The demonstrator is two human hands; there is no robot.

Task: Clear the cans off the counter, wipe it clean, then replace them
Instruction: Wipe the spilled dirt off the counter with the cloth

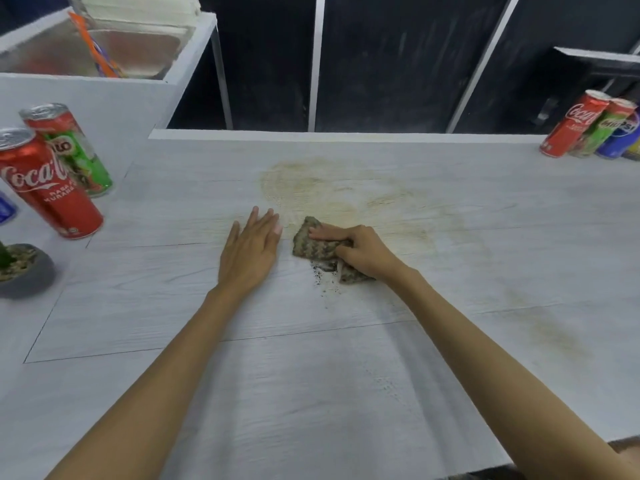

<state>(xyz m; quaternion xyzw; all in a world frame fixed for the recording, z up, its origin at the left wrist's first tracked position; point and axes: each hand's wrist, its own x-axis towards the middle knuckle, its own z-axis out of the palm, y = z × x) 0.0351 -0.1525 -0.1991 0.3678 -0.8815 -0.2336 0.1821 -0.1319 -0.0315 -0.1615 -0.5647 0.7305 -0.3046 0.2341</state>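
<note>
Pale wood-grain counter (311, 375) lies mostly bare between two clusters of cans: a Coca-Cola can (48, 188) and Milo can (71, 150) at the left edge, and a partly cropped group (595, 124) at far right. The right hand (360, 251) curls its fingers down on a crumpled patterned cloth (318, 245), hiding part of it. The left hand (251, 252) rests flat, fingers extended, empty, just beside the cloth. A tan stain (311, 185) spreads just behind both hands.

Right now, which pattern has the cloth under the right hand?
The cloth has a zigzag pattern in olive green and grey, seen in the head view.
</note>
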